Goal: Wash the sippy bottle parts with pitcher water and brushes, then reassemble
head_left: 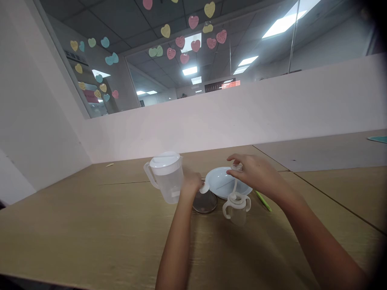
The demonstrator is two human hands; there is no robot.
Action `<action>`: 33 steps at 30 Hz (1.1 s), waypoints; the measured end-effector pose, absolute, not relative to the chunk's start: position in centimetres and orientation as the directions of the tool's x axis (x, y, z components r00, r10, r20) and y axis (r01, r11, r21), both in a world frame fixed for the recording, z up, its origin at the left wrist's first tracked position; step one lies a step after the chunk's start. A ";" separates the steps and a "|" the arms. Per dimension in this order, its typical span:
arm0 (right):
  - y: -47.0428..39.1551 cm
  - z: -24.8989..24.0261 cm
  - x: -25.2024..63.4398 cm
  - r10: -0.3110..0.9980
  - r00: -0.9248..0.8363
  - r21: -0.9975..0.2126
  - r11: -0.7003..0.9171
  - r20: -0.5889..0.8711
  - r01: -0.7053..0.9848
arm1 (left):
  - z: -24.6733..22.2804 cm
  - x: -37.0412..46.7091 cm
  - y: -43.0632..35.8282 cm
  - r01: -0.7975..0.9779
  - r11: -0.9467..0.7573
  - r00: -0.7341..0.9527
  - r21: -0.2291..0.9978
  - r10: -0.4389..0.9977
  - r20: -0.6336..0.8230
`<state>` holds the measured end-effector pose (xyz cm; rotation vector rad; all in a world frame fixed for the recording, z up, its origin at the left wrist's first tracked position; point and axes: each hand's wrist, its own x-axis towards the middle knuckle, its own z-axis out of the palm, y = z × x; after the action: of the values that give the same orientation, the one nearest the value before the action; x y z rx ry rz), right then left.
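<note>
My left hand [192, 182] is closed at a white rounded piece [204, 187], just above a dark, shiny round item [204, 202]. Whether the two are joined I cannot tell. Between the thumb and fingers of my right hand [248, 168] is a small clear cap [236, 166]. A pale strip runs down from near it to the top of a translucent two-handled cup [238, 211], which stands upright on the table. Behind the cup lies a pale blue-white plate [215, 177]. A lidded translucent pitcher [169, 181] stands just left of my left hand.
A green stick-like item [263, 200] lies right of the cup. The wooden table [90, 225] meets a pale wall [166, 133] at the back. Above it, heart-shaped notes [193, 22] are stuck on a window. A teal-edged item [377, 139] lies at far right.
</note>
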<state>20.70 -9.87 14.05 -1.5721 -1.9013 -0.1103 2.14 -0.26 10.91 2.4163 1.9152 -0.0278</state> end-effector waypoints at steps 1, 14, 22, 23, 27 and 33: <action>-9.8 14.0 20.7 0.853 -0.057 -0.335 0.264 0.519 0.905 | 11.4 2.2 -0.7 0.971 -0.236 0.237 0.026 0.971 -0.036; -6.3 11.6 21.0 0.943 -0.092 -0.255 0.179 0.320 0.950 | 13.9 2.7 -4.0 0.888 -0.454 0.447 0.072 0.890 0.095; -6.3 10.7 20.4 0.941 -0.309 -0.357 0.338 0.138 0.871 | 14.6 2.7 -5.1 0.832 -0.539 0.516 0.133 0.839 0.171; -6.4 10.7 20.3 0.929 -0.327 -0.389 0.369 0.170 0.844 | 14.6 2.8 -5.3 0.825 -0.550 0.522 0.130 0.830 0.194; -6.9 11.4 19.5 0.853 -0.423 -0.521 0.522 0.307 0.675 | 15.0 3.3 -6.3 0.795 -0.596 0.545 0.109 0.782 0.304; -6.6 12.0 18.9 0.804 -0.351 -0.578 0.591 0.480 0.562 | 15.5 4.3 -7.3 0.765 -0.635 0.539 0.106 0.723 0.432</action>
<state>18.89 -6.61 11.98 -1.0809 -2.0583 0.4048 4.30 -7.28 15.45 2.8391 1.3762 0.7246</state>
